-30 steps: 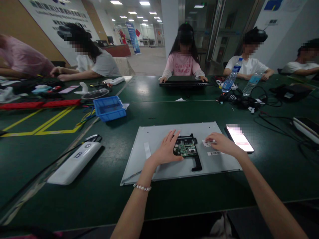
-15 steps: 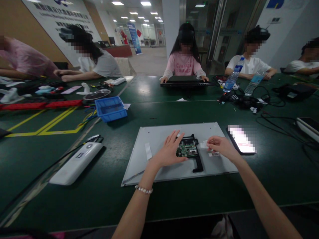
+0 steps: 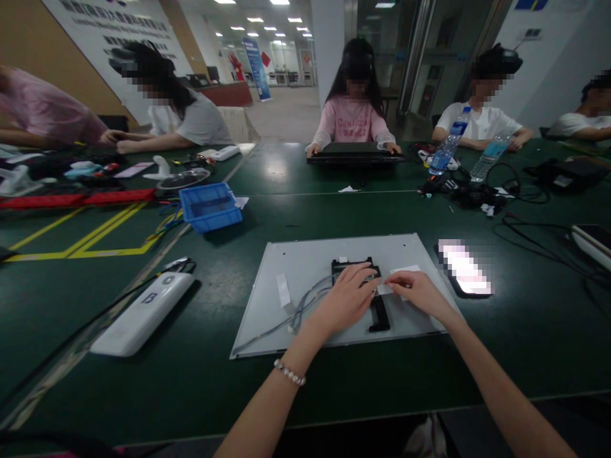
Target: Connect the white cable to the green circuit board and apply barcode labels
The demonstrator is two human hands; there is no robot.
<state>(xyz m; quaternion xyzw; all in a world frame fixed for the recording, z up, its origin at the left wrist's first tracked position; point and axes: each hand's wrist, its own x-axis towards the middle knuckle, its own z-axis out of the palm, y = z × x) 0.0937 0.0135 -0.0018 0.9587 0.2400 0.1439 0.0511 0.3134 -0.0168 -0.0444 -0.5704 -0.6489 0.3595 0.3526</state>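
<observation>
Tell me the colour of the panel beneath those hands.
The panel is light grey; the head view shows it.

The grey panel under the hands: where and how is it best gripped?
Likely by the left and right edges, one from each side: the grey panel lies flat and wide, with the black bracket near its middle. The right hand might grip toward the near corner, as the phone lies beside that edge's farther part.

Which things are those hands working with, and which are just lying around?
Part of the job, it seems:
pale panel
black frame under the left hand
grey wires
white piece pinched in the right hand

Probably just lying about:
blue bin
phone
white device
</observation>
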